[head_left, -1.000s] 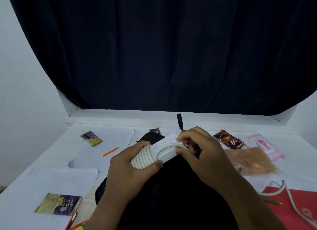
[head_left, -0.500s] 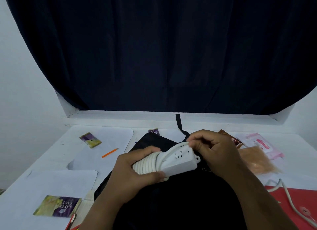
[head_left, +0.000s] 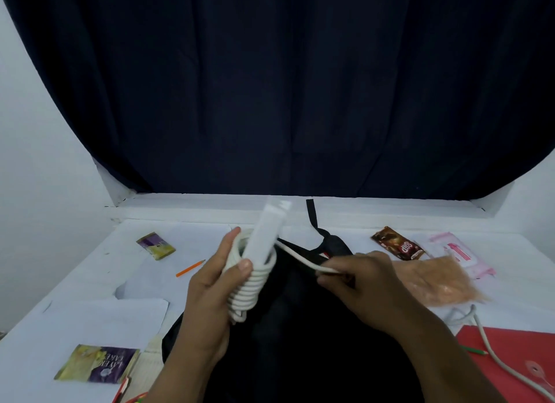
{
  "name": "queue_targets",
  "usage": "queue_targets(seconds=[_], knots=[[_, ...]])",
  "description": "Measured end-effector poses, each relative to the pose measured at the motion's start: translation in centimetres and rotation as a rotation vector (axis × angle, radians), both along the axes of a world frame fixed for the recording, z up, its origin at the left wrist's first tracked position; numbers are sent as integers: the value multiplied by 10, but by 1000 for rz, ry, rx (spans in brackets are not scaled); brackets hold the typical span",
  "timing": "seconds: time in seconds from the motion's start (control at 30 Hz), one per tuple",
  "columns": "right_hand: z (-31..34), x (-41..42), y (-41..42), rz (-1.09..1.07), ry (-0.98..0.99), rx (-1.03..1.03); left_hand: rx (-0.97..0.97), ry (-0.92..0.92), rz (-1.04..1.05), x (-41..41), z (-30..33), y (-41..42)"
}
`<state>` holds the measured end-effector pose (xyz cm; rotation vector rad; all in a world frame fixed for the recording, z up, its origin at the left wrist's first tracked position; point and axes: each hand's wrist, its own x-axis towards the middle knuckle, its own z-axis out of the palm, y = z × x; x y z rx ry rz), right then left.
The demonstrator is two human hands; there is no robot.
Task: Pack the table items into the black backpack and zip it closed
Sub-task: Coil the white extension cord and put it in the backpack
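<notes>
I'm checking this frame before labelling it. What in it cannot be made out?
All in the head view:
- Backpack: the forearms and the dark fabric hide whether it is open or zipped.
- Power strip: motion-blurred; sockets unreadable.
- Cord: its run inside the right hand is hidden by the fingers.
- Red folder: cut off by the right and bottom edges.
- Pink packet: print too small and blurred.
- Left hand covers part of the coil.

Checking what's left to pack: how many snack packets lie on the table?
3: purple-yellow packet far left, layer cake packet near left, brown packet far right. Others may be hidden.
</notes>
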<state>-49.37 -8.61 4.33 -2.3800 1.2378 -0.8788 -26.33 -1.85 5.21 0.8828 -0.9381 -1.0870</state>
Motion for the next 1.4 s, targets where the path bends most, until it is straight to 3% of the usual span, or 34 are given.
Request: queue_targets(seconds=[0.13, 0.4, 0.73, 0.93, 1.17, 1.3, 1.4], knots=[[5, -24, -6, -99, -92, 140, 7, 24, 93, 11, 4, -4], [36, -6, 10, 58, -198, -29, 83, -141, 255, 6, -4, -7], [45, 25, 20, 149, -372, -65, 47, -709, 114, 5, -6, 0], [43, 36, 18, 101, -352, -117, -57, -786, -5, -1, -1, 2], [40, 44, 15, 47, -280, -171, -59, -847, 166, -9, 0, 2], [38, 36, 10, -18, -367, -16, -45, -781, 138, -3, 2, 4], [31, 27, 5, 10, -478, 211, -41, -681, 82, 1, 1, 4]])
